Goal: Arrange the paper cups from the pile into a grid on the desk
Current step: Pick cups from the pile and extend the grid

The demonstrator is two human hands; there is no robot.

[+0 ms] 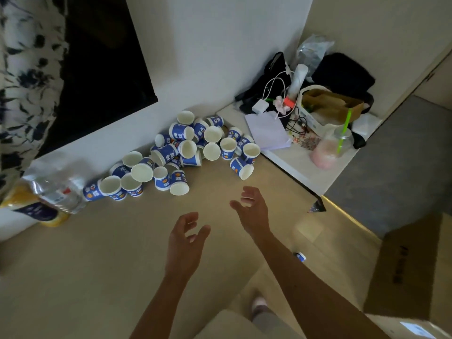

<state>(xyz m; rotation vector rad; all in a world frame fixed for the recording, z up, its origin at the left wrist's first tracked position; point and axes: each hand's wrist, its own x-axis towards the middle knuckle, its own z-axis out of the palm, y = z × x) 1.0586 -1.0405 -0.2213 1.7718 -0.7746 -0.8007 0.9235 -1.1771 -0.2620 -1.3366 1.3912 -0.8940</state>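
Note:
A pile of blue-and-white paper cups (182,150) lies against the white wall at the back of the beige desk (97,253), most of them tipped on their sides. One cup (241,168) lies a little apart at the pile's right end. My left hand (187,241) hovers over the desk below the pile, fingers loosely curled and holding nothing. My right hand (252,210) reaches a little farther forward, fingers spread and empty, just short of the nearest cups. Another blue cup (300,256) peeks out beside my right forearm.
A pack of water bottles (52,189) lies at the left. A white side table (305,165) at the right carries a paper bag, cables, black bags and a pink drink (329,150). A cardboard box (413,270) stands at the lower right.

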